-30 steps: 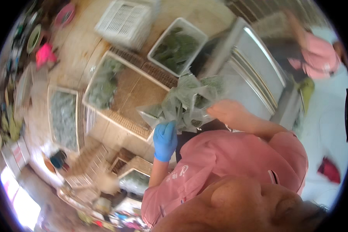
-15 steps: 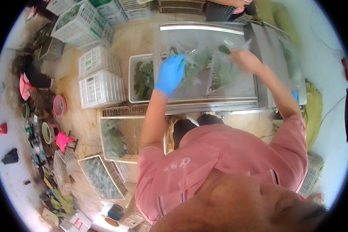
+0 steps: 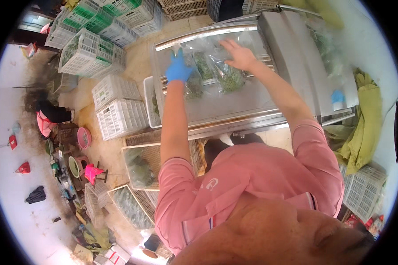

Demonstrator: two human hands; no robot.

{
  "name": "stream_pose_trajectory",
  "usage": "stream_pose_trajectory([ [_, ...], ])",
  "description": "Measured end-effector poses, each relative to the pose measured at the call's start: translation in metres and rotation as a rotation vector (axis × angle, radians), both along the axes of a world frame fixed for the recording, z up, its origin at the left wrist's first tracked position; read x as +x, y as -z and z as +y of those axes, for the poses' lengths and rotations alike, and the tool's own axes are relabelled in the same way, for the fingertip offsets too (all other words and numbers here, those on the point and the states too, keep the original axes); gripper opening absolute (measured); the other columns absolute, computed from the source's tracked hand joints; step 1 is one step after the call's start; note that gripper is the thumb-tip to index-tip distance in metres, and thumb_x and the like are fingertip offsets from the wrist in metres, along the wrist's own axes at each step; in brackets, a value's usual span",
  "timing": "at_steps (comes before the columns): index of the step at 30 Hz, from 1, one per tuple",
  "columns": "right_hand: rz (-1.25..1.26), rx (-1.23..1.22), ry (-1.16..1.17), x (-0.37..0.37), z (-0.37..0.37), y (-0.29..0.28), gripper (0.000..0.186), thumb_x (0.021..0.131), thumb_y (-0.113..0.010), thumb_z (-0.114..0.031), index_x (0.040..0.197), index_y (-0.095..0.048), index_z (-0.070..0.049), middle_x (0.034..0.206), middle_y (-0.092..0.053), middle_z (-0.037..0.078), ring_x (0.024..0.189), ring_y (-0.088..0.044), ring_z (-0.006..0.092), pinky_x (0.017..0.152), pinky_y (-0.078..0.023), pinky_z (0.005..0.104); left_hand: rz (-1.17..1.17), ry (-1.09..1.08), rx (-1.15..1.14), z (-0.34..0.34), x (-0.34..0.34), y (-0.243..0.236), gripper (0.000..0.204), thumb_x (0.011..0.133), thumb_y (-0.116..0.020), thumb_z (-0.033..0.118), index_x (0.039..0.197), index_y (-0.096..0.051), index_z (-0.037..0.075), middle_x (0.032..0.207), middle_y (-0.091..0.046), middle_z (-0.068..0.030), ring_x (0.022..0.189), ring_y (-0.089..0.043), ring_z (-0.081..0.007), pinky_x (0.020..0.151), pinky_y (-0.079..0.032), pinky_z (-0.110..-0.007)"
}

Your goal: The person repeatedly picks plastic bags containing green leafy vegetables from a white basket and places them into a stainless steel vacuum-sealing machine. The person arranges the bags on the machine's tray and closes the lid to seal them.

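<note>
My left hand [image 3: 178, 68], in a blue glove, lies with fingers spread on the left clear plastic bag of greens [image 3: 193, 85]. My bare right hand [image 3: 239, 55] stretches its fingers flat over the upper part of the right bag of greens [image 3: 231, 80]. Between the two hands lies a middle bag of greens [image 3: 203, 66]. All three rest side by side on the flat metal bed [image 3: 216, 106] of a steel machine, their clear ends toward the far metal bar [image 3: 199, 39]. Neither hand is closed round anything.
A white tub [image 3: 150, 104] stands left of the machine, beside stacked white crates [image 3: 121, 117]. Tan crates with bagged greens [image 3: 139, 165] sit on the floor at my left. The machine's raised steel part [image 3: 287, 57] rises at the right, near green cloth [image 3: 365, 119].
My right hand has gone from a bent grip near the right bag's top to lying stretched out. My left hand's fingers have spread. The bags lie straighter, and the whole view has shifted.
</note>
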State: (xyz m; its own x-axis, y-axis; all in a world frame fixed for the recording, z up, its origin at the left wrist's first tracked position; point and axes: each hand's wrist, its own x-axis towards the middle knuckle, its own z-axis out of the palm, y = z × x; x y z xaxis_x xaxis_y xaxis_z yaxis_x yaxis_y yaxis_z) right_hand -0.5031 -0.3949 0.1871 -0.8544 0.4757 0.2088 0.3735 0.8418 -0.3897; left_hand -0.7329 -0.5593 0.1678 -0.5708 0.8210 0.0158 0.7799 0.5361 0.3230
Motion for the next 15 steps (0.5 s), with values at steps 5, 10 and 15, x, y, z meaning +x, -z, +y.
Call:
stream_pose_trajectory([
  [5,0.267,-0.162,0.232,0.065,-0.014,0.010,0.043,0.085,-0.070,-0.022,0.125,-0.058,-0.011,0.125,-0.059,0.013,0.095,-0.065,0.0304,0.078,-0.054,0.0400,0.322,0.076,0.466,-0.029,0.062,0.031,0.063,0.086,-0.069,0.026,0.140,-0.045,0.004,0.132,-0.055,-0.0231,0.103,-0.064,-0.0323,0.084,-0.053,-0.045],
  [10,0.328,-0.562,0.286,0.059,-0.022,0.073,0.028,0.087,-0.068,-0.020,0.111,-0.065,-0.005,0.109,-0.065,0.015,0.074,-0.067,0.0288,0.072,-0.053,0.0374,-0.689,-0.325,0.727,-0.022,0.133,0.084,0.033,0.092,-0.061,0.012,0.123,-0.057,-0.002,0.108,-0.066,-0.0211,0.085,-0.067,-0.0258,0.077,-0.053,-0.037],
  [15,0.447,-0.318,0.242,0.049,-0.015,0.045,0.041,0.079,-0.075,-0.019,0.115,-0.060,-0.007,0.123,-0.059,0.013,0.100,-0.063,0.0302,0.081,-0.052,0.0385,-0.753,-0.255,0.614,0.018,0.123,0.106,0.024,0.094,-0.059,0.011,0.114,-0.060,-0.003,0.096,-0.068,-0.0153,0.082,-0.065,-0.0206,0.074,-0.053,-0.034],
])
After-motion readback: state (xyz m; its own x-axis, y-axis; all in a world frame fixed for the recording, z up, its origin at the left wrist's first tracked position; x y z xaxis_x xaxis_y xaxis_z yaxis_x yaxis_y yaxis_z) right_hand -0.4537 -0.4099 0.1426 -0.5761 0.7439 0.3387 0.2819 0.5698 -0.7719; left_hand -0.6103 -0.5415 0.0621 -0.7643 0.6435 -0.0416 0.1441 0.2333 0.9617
